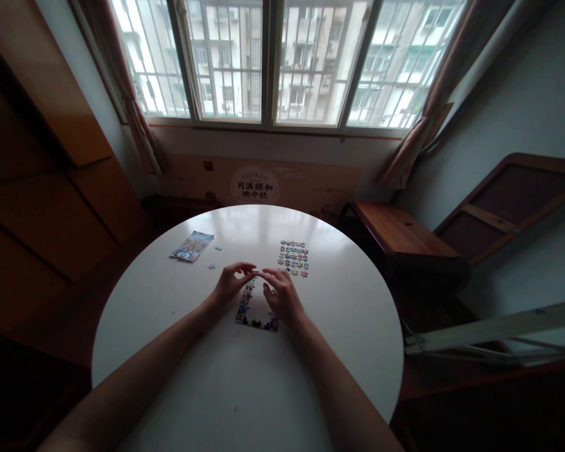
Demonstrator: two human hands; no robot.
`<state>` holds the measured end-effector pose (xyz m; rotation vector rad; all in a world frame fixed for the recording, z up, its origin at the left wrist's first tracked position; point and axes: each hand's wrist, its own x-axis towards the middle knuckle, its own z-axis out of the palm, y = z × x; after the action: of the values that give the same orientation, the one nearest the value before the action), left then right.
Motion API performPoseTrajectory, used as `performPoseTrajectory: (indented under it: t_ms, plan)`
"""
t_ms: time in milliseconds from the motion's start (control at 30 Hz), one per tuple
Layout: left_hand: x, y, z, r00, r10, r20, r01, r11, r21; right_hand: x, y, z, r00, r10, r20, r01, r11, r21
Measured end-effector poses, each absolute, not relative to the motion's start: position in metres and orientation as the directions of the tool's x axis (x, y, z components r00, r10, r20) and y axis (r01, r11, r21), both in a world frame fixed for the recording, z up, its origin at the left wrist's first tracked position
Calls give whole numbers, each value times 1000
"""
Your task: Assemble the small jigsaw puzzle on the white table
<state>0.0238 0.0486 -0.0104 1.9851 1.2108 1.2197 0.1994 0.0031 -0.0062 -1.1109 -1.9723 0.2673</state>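
My left hand [230,282] and my right hand [282,294] meet fingertip to fingertip above the far end of a partly joined jigsaw puzzle [257,324]. Both are closed in a pinch on what looks like a small puzzle piece [257,272], mostly hidden by the fingers. The joined pieces form a border along the left side and near edge, around bare white tabletop. My right hand covers much of the border's right side. Two loose puzzle pieces, one nearer [211,267] and one farther [218,248], lie left of my left hand.
Loose puzzle pieces [293,256] stand in rows beyond my right hand. A colourful picture sheet [193,245] lies at the far left of the round white table [169,389]. A wooden bench [400,229] stands beyond the table's right side, below the barred window [311,63].
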Motion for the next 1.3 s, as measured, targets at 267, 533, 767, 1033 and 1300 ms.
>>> performPoseTrajectory:
  t_ms: [267, 533, 767, 1033, 1300]
  plan:
    - [23, 50, -13, 192, 888, 418, 364, -460, 810, 197, 2, -9, -214, 789, 576, 551, 585, -596]
    - [23, 49, -13, 204, 917, 343, 320, -394, 862, 196, 0, -7, -184, 825, 535, 505, 546, -668]
    - [24, 44, -11, 166, 898, 408, 558, -426, 712, 201, 2, -10, -80, 867, 492, 639, 423, -643]
    - [27, 37, -12, 195, 901, 388, 782, -382, 493, 198, 5, -12, -161, 899, 408, 764, 375, -525]
    - [29, 36, -10, 263, 901, 345, 785, -407, 467, 197, 8, -14, -215, 900, 379, 782, 391, -486]
